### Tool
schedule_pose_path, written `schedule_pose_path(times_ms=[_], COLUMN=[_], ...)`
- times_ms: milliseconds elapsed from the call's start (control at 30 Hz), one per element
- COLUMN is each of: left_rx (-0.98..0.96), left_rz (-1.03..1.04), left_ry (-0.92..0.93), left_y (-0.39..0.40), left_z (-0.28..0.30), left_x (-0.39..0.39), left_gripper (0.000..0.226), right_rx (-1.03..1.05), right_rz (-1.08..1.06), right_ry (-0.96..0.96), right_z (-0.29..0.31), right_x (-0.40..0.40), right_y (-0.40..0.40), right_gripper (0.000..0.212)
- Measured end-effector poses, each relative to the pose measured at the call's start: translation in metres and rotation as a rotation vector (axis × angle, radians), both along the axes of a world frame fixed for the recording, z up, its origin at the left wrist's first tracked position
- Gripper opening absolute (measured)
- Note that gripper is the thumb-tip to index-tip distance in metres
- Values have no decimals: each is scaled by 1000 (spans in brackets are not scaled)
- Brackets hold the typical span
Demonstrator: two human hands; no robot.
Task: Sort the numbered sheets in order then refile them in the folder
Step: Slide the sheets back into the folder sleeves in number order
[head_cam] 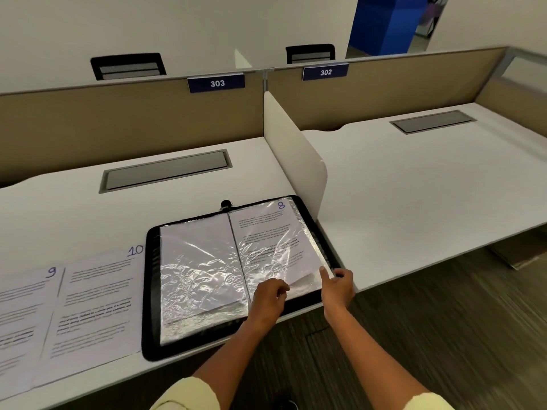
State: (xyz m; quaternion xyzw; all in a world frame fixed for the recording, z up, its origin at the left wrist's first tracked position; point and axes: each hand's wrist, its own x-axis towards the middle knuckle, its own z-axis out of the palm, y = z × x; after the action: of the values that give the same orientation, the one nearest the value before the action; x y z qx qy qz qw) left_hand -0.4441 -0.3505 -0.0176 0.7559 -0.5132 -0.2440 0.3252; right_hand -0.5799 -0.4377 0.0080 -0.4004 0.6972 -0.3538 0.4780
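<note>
From your head camera, the black folder lies open on the white desk, its near edge at the desk's front edge. Sheet 8 sits in the right-hand plastic sleeve. Your left hand rests on that sleeve's lower part, fingers curled and pinching the plastic. Your right hand grips the folder's near right corner, forefinger stretched along the page edge. Sheet 10 lies flat just left of the folder, and sheet 9 lies beside it, further left.
</note>
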Motion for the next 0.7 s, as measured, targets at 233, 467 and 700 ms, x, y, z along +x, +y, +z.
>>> schedule_pose_path(times_ms=[233, 467, 700], left_rx=[-1, -144, -222], left_rz=[81, 257, 395], left_ry=[205, 455, 610], left_y=[-8, -21, 8], left_z=[20, 69, 95], left_x=[-1, 10, 54], left_gripper=[19, 41, 51], right_rx=[-154, -348, -453], right_rz=[185, 394, 656], right_ry=[-101, -229, -290], right_z=[14, 46, 53], right_x=[11, 44, 79], right_y=[6, 35, 64], right_gripper=[13, 19, 19])
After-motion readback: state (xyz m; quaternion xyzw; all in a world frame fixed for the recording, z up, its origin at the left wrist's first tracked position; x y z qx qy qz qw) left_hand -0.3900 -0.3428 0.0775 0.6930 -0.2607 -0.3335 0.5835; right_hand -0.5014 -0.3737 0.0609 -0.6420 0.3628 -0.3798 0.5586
